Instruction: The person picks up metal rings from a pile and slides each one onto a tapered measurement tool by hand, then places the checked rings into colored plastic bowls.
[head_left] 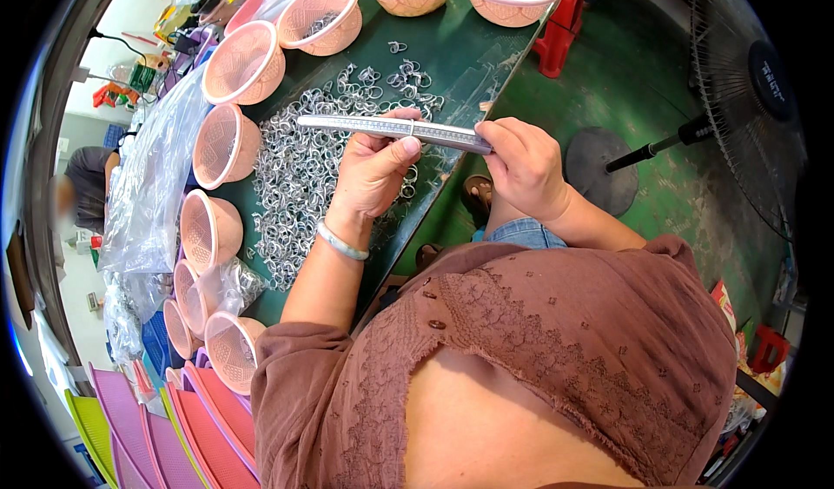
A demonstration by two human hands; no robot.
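Observation:
A tapered metal ring mandrel [352, 124] with scale marks lies nearly level above the green table. Its thick end is pinched by my right hand [528, 166], with the thumb and fingers closed round it. A thin silver ring [413, 127] sits around the stick near its middle. My left hand [375, 172] is closed at that spot, thumb in front and fingers behind, on the ring; its fingertips are partly hidden by the stick. Beneath and to the left spreads a large heap of silver rings [295, 176].
Pink baskets line the table [460, 55], among them a basket [248, 59] at the far left and a basket [508, 3] holding rings. A plastic bag [161, 185] lies behind them. At right stand a fan [738, 98] and a red stool [560, 33]. Colored trays [156, 437] lean at lower left.

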